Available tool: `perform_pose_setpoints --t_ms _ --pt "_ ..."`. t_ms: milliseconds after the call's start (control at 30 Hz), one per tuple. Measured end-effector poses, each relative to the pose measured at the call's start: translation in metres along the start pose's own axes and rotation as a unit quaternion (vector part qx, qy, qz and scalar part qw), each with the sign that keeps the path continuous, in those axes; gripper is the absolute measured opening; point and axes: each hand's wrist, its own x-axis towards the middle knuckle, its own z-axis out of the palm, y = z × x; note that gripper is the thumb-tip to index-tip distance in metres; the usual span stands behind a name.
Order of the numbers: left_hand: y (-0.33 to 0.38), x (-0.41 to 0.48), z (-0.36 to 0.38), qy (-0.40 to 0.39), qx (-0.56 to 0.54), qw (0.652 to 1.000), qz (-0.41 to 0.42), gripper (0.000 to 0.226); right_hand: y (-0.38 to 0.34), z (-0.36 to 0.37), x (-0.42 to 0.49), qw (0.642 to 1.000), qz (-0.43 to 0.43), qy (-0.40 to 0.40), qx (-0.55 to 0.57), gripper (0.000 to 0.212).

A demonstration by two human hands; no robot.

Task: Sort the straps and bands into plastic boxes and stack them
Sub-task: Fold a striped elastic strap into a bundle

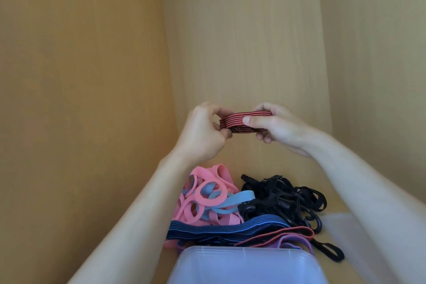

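Observation:
My left hand (202, 131) and my right hand (279, 128) hold a folded red-and-black striped band (239, 120) between them, raised above the pile. Below lies a heap of pink and blue rubber bands (207, 198), a tangle of black straps with hooks (283, 198), a blue-and-black striped band (221, 228) and a red-and-purple band (285, 236). A translucent plastic box (244, 265) sits nearest me at the bottom edge.
Wooden walls (244, 41) close in on the left, back and right, like the inside of a cabinet. A second translucent plastic piece (341, 233) lies at the right, partly under my right forearm.

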Motion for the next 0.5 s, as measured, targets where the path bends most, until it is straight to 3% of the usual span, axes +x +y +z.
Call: perform_pose_setpoints --t_ms 133,267,333,400,500 --pt "-0.006 -0.032 -0.009 0.009 -0.056 0.997 -0.044 0.029 0.000 0.002 -0.003 0.992 0.047 -0.112 0.019 0.019" --pt "-0.018 -0.071 -0.018 0.009 -0.143 0.985 -0.101 0.027 -0.007 0.005 -0.009 0.959 0.091 -0.261 -0.055 0.047" --pt "-0.021 -0.081 -0.018 -0.010 -0.183 0.975 -0.123 0.025 -0.012 0.000 -0.013 0.938 0.115 -0.319 -0.078 0.052" --pt "-0.023 -0.084 -0.018 -0.030 -0.235 0.962 -0.135 0.024 -0.019 -0.007 -0.016 0.928 0.127 -0.338 -0.089 0.049" --pt "-0.025 -0.085 -0.018 -0.046 -0.308 0.939 -0.147 0.024 -0.028 -0.014 -0.023 0.943 0.115 -0.299 -0.089 0.037"
